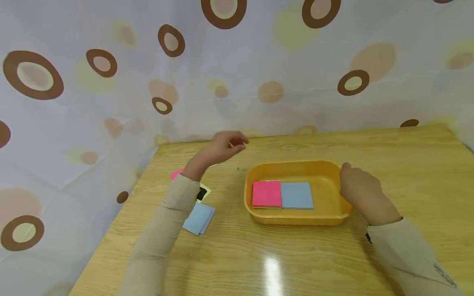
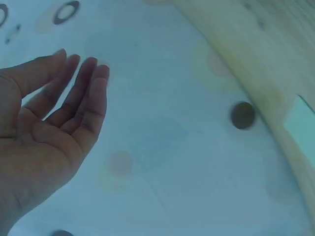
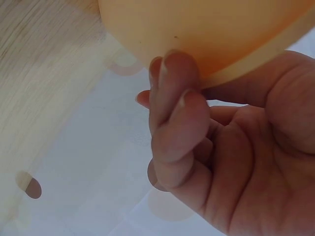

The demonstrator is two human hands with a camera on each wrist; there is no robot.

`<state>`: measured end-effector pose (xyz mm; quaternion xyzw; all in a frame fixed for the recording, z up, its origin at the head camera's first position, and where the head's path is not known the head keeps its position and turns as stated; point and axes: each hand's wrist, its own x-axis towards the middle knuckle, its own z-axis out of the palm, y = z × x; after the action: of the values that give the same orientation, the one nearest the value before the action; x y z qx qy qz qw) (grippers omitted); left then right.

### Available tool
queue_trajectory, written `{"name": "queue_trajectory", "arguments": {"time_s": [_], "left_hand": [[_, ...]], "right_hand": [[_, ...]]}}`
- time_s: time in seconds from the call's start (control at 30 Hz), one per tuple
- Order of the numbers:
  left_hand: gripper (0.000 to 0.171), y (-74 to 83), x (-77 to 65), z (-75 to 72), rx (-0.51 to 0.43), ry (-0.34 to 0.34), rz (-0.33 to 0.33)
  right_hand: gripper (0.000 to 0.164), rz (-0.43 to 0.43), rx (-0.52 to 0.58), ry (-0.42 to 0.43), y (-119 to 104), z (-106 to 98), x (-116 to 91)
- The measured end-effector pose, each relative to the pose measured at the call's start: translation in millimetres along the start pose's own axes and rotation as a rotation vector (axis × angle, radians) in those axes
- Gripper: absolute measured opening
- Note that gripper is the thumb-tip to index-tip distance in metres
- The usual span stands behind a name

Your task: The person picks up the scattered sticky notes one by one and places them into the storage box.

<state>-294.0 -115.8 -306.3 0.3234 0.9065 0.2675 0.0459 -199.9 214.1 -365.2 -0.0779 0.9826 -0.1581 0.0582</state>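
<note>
A yellow-orange plastic tray (image 1: 296,221) stands on the table. Inside its left half, a pink stack of sticky notes (image 1: 267,193) lies beside a blue stack (image 1: 297,195). My right hand (image 1: 361,191) grips the tray's right rim; in the right wrist view, curled fingers (image 3: 179,115) press the outer wall. My left hand (image 1: 222,146) hovers up and left of the tray, its fingers loosely bent and holding nothing. Under the left forearm lie blue notes (image 1: 198,218), a pale yellow note with a black patch (image 1: 203,192) and a pink note (image 1: 176,174), partly hidden by the sleeve.
The wooden table (image 1: 229,259) reaches back to a white curtain (image 1: 237,70) with brown and yellow circles. The curtain also runs along the table's left edge. A small dark speck (image 1: 238,168) lies left of the tray.
</note>
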Motion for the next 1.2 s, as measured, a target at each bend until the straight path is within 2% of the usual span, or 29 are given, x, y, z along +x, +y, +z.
{"name": "queue_trajectory", "arguments": {"time_s": [0.03, 0.07, 0.1, 0.17, 0.23, 0.33, 0.4, 0.43, 0.5, 0.57, 0.63, 0.7, 0.87, 0.97, 1.07, 1.13, 1.2], "left_hand": [[0.023, -18.0, -3.0, -3.3, 0.007, 0.018, -0.052], [0.025, -38.9, -3.9, -4.6, 0.022, 0.017, -0.125], [0.027, -53.5, -6.4, -4.9, 0.047, 0.006, -0.179], [0.031, -118.9, -0.8, 3.9, 0.139, -0.01, -0.239], [0.039, -193.3, 8.4, 15.7, 0.224, -0.033, -0.26], [0.054, -281.5, 19.1, 29.9, 0.323, -0.062, -0.326], [0.065, -271.1, 9.1, 23.1, 0.298, -0.129, -0.447], [0.07, -256.4, 1.5, 17.6, 0.281, -0.154, -0.506], [0.073, -214.6, -14.8, 6.4, 0.271, -0.195, -0.621], [0.073, -174.4, -30.2, -5.1, 0.22, -0.219, -0.709], [0.071, -161.1, -36.4, -8.9, 0.208, -0.206, -0.713], [0.067, -156.1, -39.0, -10.2, 0.214, -0.19, -0.71], [0.05, -167.4, -37.1, -9.3, 0.243, -0.171, -0.725], [0.059, -170.4, -36.4, -10.1, 0.239, -0.191, -0.766], [0.077, -168.8, -36.5, -11.7, 0.243, -0.205, -0.786], [0.084, -166.7, -35.8, -11.6, 0.23, -0.214, -0.775], [0.084, -167.3, -33.1, -10.2, 0.2, -0.206, -0.757]], "right_hand": [[0.022, -0.003, -0.002, 0.0, 0.5, 0.6, -0.3], [0.023, -0.008, -0.003, 0.002, 0.8, 1.3, -0.5], [0.025, -0.011, -0.005, 0.002, 0.9, 2.2, -0.6], [0.027, -0.02, -0.008, 0.005, 1.0, 4.3, -0.8], [0.029, -0.024, -0.008, 0.005, 0.1, 6.3, -0.8], [0.032, -0.026, -0.012, 0.004, -1.9, 8.3, -0.6], [0.035, -0.024, -0.013, 0.001, -3.8, 9.0, -0.6], [0.037, -0.024, -0.015, -0.001, -4.7, 9.2, -0.7], [0.041, -0.023, -0.02, -0.005, -6.5, 9.3, -1.0], [0.043, -0.022, -0.022, -0.006, -8.3, 9.3, -1.5], [0.044, -0.02, -0.031, -0.001, -9.1, 9.0, -2.1], [0.042, -0.02, -0.035, 0.01, -9.1, 8.5, -2.6], [0.033, -0.022, -0.03, 0.03, -8.0, 7.3, -3.7], [0.03, -0.022, -0.027, 0.033, -7.6, 7.6, -4.1], [0.031, -0.014, -0.025, 0.028, -7.2, 7.9, -3.8], [0.032, -0.002, -0.024, 0.019, -7.0, 7.8, -3.0], [0.033, 0.006, -0.026, 0.017, -6.4, 7.6, -2.7]]}}
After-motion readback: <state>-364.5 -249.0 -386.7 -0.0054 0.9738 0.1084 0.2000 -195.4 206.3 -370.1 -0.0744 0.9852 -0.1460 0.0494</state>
